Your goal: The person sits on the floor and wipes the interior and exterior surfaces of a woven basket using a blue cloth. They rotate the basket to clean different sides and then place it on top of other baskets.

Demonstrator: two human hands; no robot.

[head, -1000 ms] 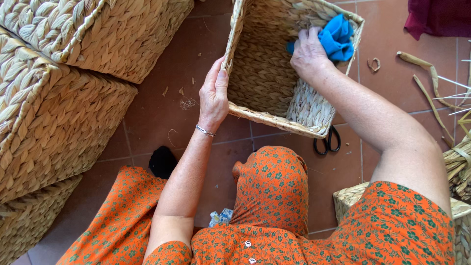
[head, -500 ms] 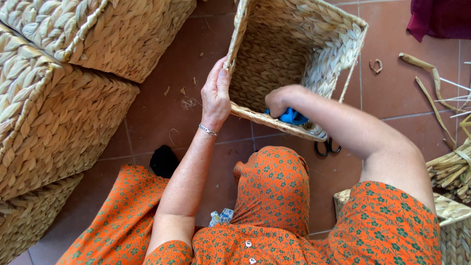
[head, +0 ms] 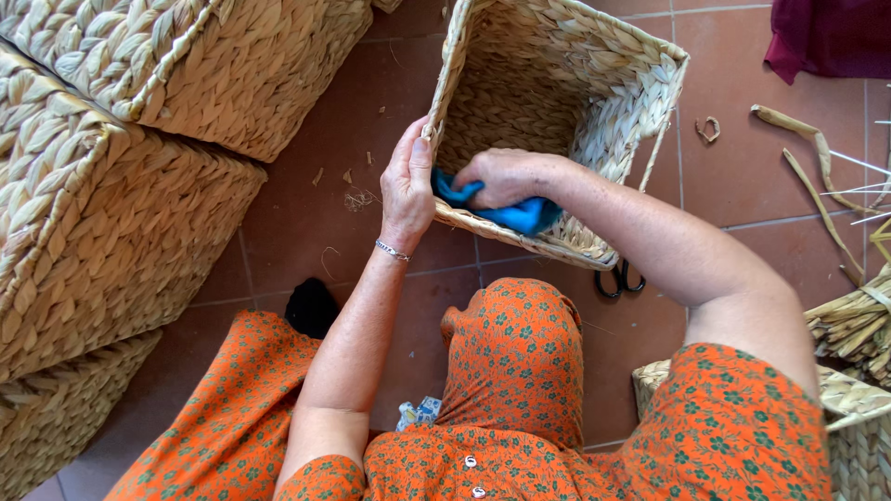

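The square woven straw basket (head: 557, 102) sat tipped on the red-brown tiled floor (head: 325, 250), its open mouth turned up and toward the person, its depth running away toward the top of the view. Inside it, against the near wall, was the bright blue cloth (head: 520, 215), bunched and pressed onto the weave just behind the near rim. The right hand (head: 506, 176) was down in the basket, fingers curled tight over the cloth, knuckles up, forearm coming in from the right across the near rim. And the left hand (head: 406, 186) was clamped on the basket's near-left corner, thumb on the inside, fingers wrapped outside, a thin silver bracelet (head: 392, 250) at the wrist.

Just below the near rim, a pair of black-handled scissors (head: 620, 278) peeked out on the tiles, mostly hidden by the forearm. The person's knee in orange flowered fabric (head: 510, 362) rose right beneath the basket. To the left stood large woven straw boxes (head: 121, 213), stacked, well apart from the hands. Off to the right lay loose dried straw strands (head: 817, 176), with a dark red cloth (head: 831, 37) in the top corner.
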